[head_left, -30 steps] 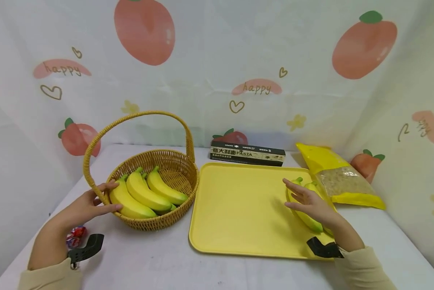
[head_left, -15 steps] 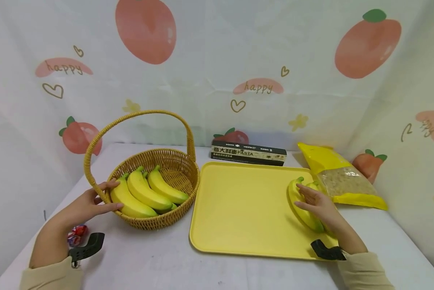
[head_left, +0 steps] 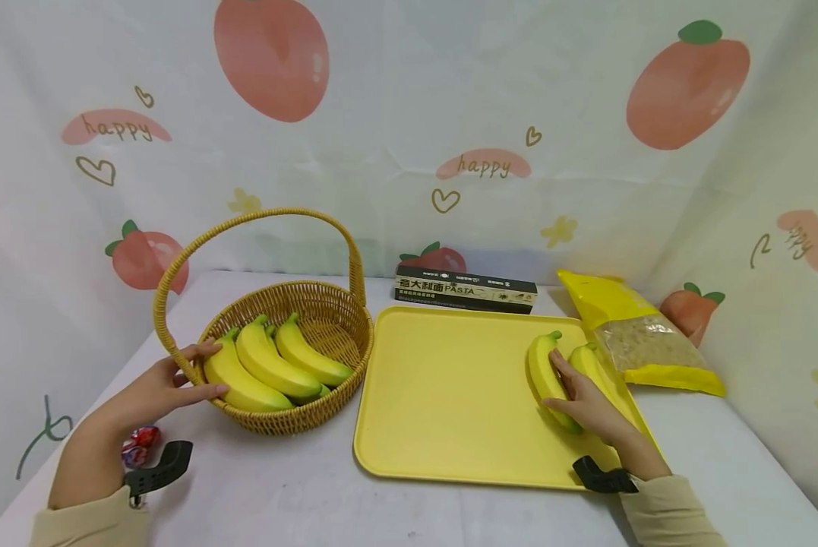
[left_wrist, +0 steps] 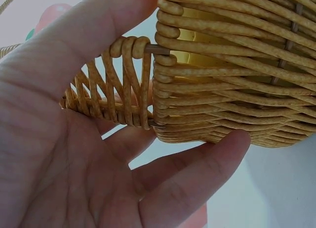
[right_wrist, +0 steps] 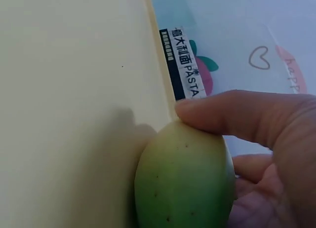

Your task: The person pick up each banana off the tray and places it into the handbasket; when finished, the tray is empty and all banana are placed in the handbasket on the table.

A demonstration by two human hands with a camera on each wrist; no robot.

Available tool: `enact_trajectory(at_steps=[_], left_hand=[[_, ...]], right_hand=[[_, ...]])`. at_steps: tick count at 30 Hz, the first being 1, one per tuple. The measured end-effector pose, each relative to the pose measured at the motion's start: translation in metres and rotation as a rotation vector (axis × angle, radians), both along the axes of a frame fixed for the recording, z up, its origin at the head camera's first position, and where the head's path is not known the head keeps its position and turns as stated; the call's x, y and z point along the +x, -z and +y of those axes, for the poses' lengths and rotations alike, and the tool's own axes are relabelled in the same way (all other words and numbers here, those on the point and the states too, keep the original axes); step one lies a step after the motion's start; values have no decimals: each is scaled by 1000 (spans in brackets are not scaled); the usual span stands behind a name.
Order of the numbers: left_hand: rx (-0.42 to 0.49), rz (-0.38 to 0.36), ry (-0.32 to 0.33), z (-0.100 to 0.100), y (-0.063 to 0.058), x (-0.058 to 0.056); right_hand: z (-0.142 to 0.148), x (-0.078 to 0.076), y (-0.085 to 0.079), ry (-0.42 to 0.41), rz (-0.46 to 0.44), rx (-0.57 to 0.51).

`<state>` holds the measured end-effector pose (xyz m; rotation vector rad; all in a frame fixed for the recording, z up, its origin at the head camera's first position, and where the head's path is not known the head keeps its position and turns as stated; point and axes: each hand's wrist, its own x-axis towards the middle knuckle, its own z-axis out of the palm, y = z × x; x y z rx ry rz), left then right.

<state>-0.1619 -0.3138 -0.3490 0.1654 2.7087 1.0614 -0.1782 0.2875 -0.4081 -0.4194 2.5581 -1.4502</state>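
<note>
My left hand [head_left: 159, 391] holds the wicker basket [head_left: 285, 424] at the foot of its arched handle. In the left wrist view, thumb and fingers lie on both sides of the woven handle base [left_wrist: 118, 85]. Several bananas [head_left: 279, 368] lie inside the basket. Over the yellow tray [head_left: 443, 395], my right hand [head_left: 589, 406] grips a banana [head_left: 542, 366] between thumb and fingers. The right wrist view shows its green tip [right_wrist: 185, 183] close over the tray, the thumb pressing one side. A second banana [head_left: 592, 371] lies just right of it, partly hidden by the hand.
A black pasta box [head_left: 465, 290] stands behind the tray. To the right, a yellow bag [head_left: 644, 342] leans by the tray's far corner. Red-and-blue wrapped sweets [head_left: 140, 444] lie near my left forearm. A patterned cloth hangs behind the table.
My right hand has come down onto one banana, gripped it and shifted it left, away from the other banana. My left hand has stayed on the basket.
</note>
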Motion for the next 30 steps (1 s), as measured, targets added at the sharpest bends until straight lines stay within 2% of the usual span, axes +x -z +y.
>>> enact_trajectory(at_steps=[4,12,21,27,30], left_hand=[[-6,3,2,1,0,0],[-1,18,5,0,-1,1],[11,33,13,0,-1,1],[1,4,0,1,-1,2],[1,15,13,1,0,2]], right_hand=[[0,1,2,14,-24,45],[-2,0,3,13,11,113],[-2,-1,-3,-2,35,97],[-4,0,-8,-10,67,87],[-6,1,-10,-19,83,86]])
